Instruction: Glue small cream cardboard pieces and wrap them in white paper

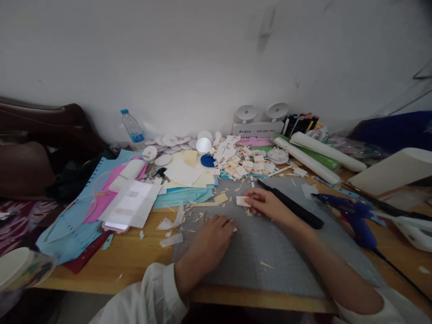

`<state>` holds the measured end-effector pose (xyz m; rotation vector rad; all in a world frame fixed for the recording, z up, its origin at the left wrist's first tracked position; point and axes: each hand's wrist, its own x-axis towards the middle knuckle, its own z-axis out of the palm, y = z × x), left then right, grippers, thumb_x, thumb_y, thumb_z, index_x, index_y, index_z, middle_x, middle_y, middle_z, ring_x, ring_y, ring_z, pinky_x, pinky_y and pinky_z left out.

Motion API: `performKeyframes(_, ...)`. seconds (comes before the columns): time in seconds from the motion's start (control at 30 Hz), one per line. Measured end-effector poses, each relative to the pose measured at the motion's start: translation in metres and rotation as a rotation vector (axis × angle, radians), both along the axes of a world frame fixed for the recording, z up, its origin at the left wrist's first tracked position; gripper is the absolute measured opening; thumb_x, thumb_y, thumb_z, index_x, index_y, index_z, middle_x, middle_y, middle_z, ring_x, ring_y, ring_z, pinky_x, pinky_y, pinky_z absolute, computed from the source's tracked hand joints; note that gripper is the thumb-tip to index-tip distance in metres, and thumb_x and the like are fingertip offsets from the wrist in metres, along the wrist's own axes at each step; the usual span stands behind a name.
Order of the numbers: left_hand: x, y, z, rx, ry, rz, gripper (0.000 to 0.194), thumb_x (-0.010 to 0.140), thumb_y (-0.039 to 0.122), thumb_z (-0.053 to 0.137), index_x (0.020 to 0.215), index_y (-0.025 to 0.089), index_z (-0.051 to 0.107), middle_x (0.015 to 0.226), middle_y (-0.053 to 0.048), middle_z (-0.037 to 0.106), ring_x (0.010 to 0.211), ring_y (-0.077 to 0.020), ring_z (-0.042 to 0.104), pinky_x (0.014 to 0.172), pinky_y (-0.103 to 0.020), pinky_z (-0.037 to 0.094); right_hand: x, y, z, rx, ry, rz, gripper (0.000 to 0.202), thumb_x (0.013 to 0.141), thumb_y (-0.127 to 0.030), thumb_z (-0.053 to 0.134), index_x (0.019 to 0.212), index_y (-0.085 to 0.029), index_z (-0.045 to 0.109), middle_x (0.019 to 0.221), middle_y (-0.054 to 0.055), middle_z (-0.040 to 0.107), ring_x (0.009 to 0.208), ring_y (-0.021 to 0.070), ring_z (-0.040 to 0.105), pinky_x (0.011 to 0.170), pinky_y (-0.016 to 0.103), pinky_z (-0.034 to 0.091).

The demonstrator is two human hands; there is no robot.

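Between the thumb and fingers of my right hand (262, 202) is a small white paper piece (242, 201), held just above the grey cutting mat (249, 256). My left hand (213, 236) rests on the mat with its fingers curled down. A tiny pale bit shows at its fingertips, too small to name. Yellowish paper scraps (221, 198) lie around both hands. Beyond my right hand are a long black tool (293, 204), its kind unclear, and a white-capped pen (252, 182).
A blue glue gun (357, 220) with a small red light lies at right, its cord trailing forward. Small cut paper pieces (239, 164) are heaped at the back. White rolls (307, 159), coloured sheets (76, 229) and a water bottle (132, 128) surround the mat.
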<state>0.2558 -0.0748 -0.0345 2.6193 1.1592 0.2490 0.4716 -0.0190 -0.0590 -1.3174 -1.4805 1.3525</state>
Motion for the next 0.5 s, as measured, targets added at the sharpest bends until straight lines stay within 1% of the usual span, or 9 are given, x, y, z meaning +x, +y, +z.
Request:
performKeyframes(0.1,-0.003,0.007,0.000,0.015,-0.175,0.038,0.025,0.091,0.016,0.048,0.115,0.018,0.055,0.117,-0.007,0.061,0.110,-0.0212,0.054,0.096,-0.036,0.046,-0.002,0.000,-0.002,0.033,-0.023,-0.061,0.039,0.073,-0.049,0.063,0.094,-0.016,0.058,0.060,-0.003,0.058,0.048,0.0093,0.053,0.046,0.022,0.042)
performKeyframes(0.17,-0.014,0.009,0.002,0.051,-0.251,0.077,0.031,0.090,0.016,0.049,0.121,0.019,0.051,0.124,-0.008,0.058,0.115,-0.0210,0.052,0.099,-0.037,0.044,-0.003,0.001,-0.004,0.048,-0.039,-0.091,0.038,0.075,-0.048,0.061,0.095,-0.016,0.059,0.061,-0.002,0.059,0.049,0.0102,0.055,0.047,0.024,0.046)
performKeyframes(0.23,-0.034,0.010,0.001,0.125,-0.285,0.161,0.034,0.089,0.016,0.048,0.122,0.019,0.051,0.125,-0.009,0.057,0.116,-0.0220,0.051,0.100,-0.039,0.044,-0.002,0.002,-0.007,0.064,-0.059,-0.120,0.037,0.077,-0.046,0.060,0.097,-0.016,0.059,0.064,0.000,0.062,0.051,0.0119,0.058,0.049,0.026,0.050)
performKeyframes(0.27,-0.047,0.009,-0.002,0.171,-0.295,0.230,0.033,0.089,0.017,0.048,0.122,0.019,0.052,0.122,-0.010,0.058,0.114,-0.0228,0.053,0.099,-0.040,0.044,-0.002,0.003,-0.009,0.075,-0.071,-0.136,0.036,0.077,-0.045,0.059,0.099,-0.016,0.059,0.067,0.001,0.063,0.052,0.0126,0.060,0.049,0.026,0.051)
performKeyframes(0.37,-0.089,0.008,-0.016,0.291,-0.279,0.463,0.031,0.086,0.024,0.052,0.117,0.018,0.055,0.113,-0.011,0.062,0.107,-0.0272,0.056,0.093,-0.046,0.046,-0.001,0.002,-0.014,0.119,-0.136,-0.206,0.036,0.080,-0.043,0.056,0.104,-0.017,0.059,0.082,0.005,0.068,0.048,0.0128,0.060,0.041,0.026,0.048)
performKeyframes(0.43,-0.113,0.007,-0.027,0.273,-0.270,0.556,0.029,0.084,0.030,0.055,0.109,0.017,0.060,0.103,-0.011,0.065,0.098,-0.0281,0.059,0.085,-0.046,0.049,0.000,0.000,-0.015,0.157,-0.194,-0.267,0.035,0.081,-0.042,0.055,0.106,-0.018,0.059,0.092,0.008,0.069,0.043,0.0119,0.059,0.035,0.025,0.043)
performKeyframes(0.5,-0.130,0.004,-0.032,0.176,-0.329,0.576,0.022,0.085,0.033,0.053,0.094,0.017,0.064,0.090,-0.008,0.068,0.085,-0.0245,0.063,0.076,-0.039,0.052,0.000,-0.002,-0.012,0.206,-0.249,-0.332,0.032,0.081,-0.039,0.056,0.106,-0.020,0.061,0.094,0.008,0.069,0.041,0.0113,0.057,0.035,0.026,0.043)
